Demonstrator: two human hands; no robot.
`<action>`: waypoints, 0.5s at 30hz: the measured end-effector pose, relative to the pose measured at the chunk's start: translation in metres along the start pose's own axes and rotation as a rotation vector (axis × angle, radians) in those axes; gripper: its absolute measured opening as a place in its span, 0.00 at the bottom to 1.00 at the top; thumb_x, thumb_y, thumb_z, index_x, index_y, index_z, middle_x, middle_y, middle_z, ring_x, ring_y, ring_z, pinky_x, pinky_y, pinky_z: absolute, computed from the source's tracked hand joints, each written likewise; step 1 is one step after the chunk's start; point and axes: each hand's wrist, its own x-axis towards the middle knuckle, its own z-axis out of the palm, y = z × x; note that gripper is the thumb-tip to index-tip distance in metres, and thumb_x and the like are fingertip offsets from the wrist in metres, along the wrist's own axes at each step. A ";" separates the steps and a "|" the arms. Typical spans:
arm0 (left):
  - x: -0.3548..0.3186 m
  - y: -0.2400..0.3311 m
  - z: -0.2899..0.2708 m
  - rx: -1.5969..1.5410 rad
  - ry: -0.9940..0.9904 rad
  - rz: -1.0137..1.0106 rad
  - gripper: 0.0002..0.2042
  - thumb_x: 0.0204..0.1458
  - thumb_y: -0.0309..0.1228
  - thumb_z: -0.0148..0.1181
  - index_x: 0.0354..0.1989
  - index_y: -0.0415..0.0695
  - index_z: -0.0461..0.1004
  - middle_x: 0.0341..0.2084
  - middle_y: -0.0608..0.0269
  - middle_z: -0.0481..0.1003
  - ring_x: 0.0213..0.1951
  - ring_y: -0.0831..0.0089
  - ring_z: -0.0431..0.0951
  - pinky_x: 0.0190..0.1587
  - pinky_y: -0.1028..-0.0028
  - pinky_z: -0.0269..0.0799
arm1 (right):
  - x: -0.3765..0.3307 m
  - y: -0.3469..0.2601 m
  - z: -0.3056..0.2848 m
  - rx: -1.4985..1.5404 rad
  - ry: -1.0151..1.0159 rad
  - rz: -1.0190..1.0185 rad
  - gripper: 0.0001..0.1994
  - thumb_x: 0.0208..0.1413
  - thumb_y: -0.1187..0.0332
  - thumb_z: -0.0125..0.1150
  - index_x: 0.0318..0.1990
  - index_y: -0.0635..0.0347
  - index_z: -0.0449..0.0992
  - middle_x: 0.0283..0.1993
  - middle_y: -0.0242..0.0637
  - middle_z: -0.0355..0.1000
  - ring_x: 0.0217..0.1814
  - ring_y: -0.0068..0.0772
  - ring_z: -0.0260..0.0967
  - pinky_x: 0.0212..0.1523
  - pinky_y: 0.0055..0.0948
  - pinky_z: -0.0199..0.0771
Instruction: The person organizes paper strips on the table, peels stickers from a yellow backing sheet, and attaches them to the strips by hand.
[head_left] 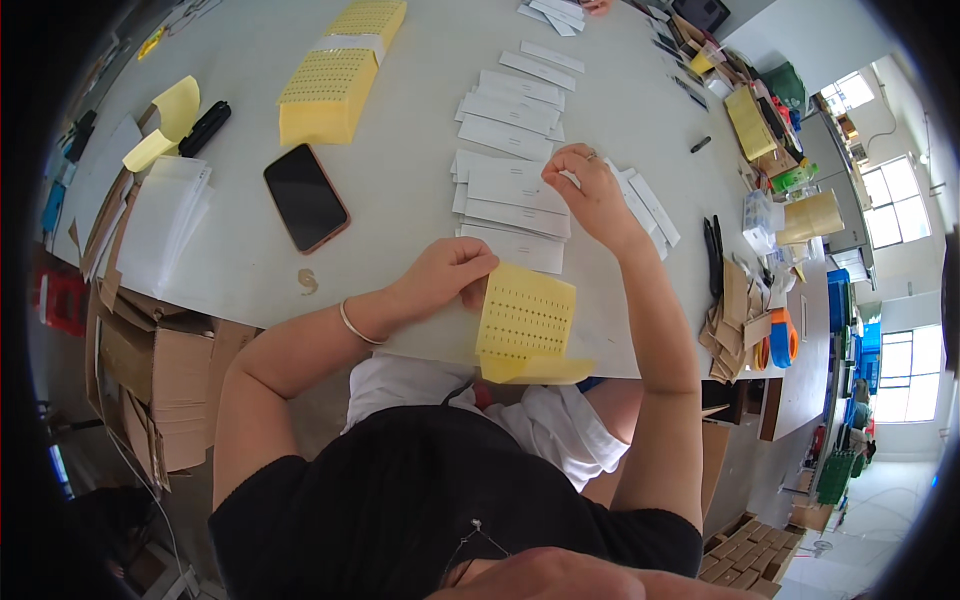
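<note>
Hands: left [450, 275] grips one yellow sheet [525, 315] | right [590, 195] touches white strips [515, 190]

Workroom, daylit. White tabletop [420, 90] spanning most of the view, its far right edge crowded with clutter. Bright windows [895, 195] along the right wall, a second pair [910, 375] lower down. Pale floor [880, 510] at lower right. Flattened brown cardboard [150, 380] stacked beside the tabletop's left edge.

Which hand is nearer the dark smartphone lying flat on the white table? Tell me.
Left. The left hand holds the yellow perforated sheet just right of the smartphone; the right hand rests farther right on white paper strips.
</note>
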 end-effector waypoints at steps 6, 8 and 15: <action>0.000 -0.003 0.001 0.069 -0.053 0.015 0.12 0.60 0.34 0.51 0.30 0.38 0.72 0.18 0.67 0.72 0.20 0.80 0.72 0.25 0.79 0.68 | 0.015 0.008 0.011 -0.117 -0.179 0.105 0.06 0.56 0.69 0.55 0.35 0.63 0.75 0.41 0.39 0.71 0.45 0.41 0.66 0.47 0.34 0.67; 0.000 -0.003 0.001 0.079 -0.055 0.010 0.12 0.60 0.34 0.51 0.30 0.38 0.72 0.18 0.67 0.72 0.20 0.81 0.72 0.25 0.80 0.68 | 0.013 0.015 0.012 -0.104 -0.200 0.118 0.07 0.57 0.68 0.55 0.35 0.62 0.75 0.41 0.39 0.71 0.45 0.41 0.66 0.47 0.34 0.67; 0.000 -0.003 0.002 0.094 -0.084 0.009 0.12 0.60 0.34 0.51 0.30 0.39 0.72 0.18 0.68 0.72 0.20 0.81 0.72 0.25 0.80 0.68 | 0.011 0.029 0.029 -0.098 -0.207 0.195 0.07 0.55 0.68 0.53 0.34 0.58 0.77 0.42 0.37 0.72 0.50 0.41 0.65 0.56 0.39 0.58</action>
